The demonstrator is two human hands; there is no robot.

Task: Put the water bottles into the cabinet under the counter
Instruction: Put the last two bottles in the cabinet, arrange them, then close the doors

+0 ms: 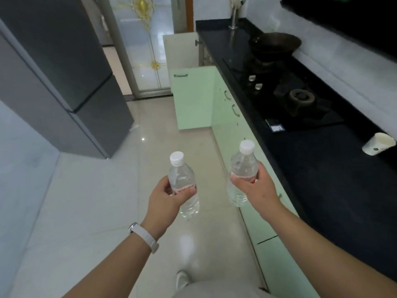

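Note:
Two clear water bottles with white caps and red labels are held upright over the floor. My left hand [165, 196] grips the left bottle [182, 179] around its label. My right hand [257, 186] grips the right bottle [243, 166] the same way, close to the pale green cabinet fronts [232, 130] under the black counter [322, 168]. Farther ahead a pale green cabinet door [193, 97] stands swung open into the aisle; the inside of that cabinet is hidden.
A grey fridge [64, 72] stands on the left. On the counter are a gas hob [290, 104] with a dark wok [275, 46] and a tipped white paper cup [379, 144]. A glass door [146, 50] lies beyond the glossy tiled floor [107, 190].

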